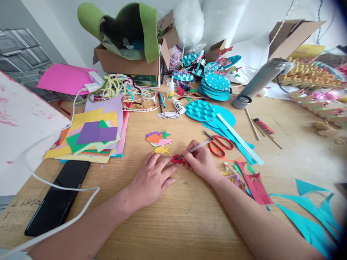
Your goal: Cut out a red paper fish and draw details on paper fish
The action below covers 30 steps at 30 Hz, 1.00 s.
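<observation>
Head cam, only view: R hand (201, 160) has its grip pinched round a slim pen (200, 145), tip down on a small red paper piece (175, 159). That piece lies flat on the desk (173, 224) btwn the two hands, just below & right of the yellow fish cut-out (161, 150). L hand (151, 178) is spread palm-down, grip released, nothing clasped; index fingertip right by the red piece's L edge, can't tell if it's actually pressing.

To do the pen work well, imo: pin that edge w/ L index, light but firm, as paper this small would likely skid or spin under the nib. Short strokes, low pressure, R wrist resting on the desk for control. Turn the paper, not the wrist, for curves. Mind L fingers vs. the yellow fish, v. close, easily nudged. Scissors (215, 137) sit just past the pen's top end, so watch for a knock.
</observation>
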Motion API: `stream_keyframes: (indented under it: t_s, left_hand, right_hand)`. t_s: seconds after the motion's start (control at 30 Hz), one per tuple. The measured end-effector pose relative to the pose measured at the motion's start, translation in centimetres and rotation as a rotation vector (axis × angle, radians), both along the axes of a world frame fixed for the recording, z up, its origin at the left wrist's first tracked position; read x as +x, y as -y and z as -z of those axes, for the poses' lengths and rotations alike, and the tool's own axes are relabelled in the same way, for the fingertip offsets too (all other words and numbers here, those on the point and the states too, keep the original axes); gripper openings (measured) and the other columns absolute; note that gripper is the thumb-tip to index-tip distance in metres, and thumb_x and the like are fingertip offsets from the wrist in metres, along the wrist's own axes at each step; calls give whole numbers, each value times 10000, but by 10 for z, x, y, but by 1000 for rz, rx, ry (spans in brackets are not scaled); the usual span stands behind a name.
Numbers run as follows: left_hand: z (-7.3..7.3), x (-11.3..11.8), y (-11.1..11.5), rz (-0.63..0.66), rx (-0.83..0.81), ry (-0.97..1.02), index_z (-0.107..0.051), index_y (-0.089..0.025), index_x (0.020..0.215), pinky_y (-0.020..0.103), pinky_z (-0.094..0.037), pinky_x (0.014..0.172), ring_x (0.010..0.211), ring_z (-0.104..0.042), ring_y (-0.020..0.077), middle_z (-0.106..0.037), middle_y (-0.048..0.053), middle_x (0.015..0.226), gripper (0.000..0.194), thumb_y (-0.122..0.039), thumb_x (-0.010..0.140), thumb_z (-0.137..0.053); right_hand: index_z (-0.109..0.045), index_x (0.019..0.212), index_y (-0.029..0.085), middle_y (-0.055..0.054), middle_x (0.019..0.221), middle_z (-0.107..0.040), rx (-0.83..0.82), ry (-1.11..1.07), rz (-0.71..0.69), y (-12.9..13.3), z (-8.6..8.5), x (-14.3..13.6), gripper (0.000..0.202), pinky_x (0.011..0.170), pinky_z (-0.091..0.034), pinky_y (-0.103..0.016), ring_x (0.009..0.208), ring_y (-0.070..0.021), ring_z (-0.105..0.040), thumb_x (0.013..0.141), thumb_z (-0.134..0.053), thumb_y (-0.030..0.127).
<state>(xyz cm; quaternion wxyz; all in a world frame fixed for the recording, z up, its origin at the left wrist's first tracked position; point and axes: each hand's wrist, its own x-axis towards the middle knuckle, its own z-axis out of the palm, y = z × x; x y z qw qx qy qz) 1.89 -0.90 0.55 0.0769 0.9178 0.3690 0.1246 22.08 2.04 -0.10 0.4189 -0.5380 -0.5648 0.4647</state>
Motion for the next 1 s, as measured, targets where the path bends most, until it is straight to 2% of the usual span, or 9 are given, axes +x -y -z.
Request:
stream_keyframes:
  t_s: [1.0]
  left_hand:
    - [-1, 0, -1, 3, -6, -8, -537, -263, 1313, 528, -311, 1093, 1224, -379, 281, -509, 52, 1338, 387, -344, 938, -487]
  right_hand:
    - [-445, 684, 217, 53, 462, -535, 22, 50, -36, 0, -1, 0, 123, 386, -319, -208, 385, -99, -478, 750, -539, 175]
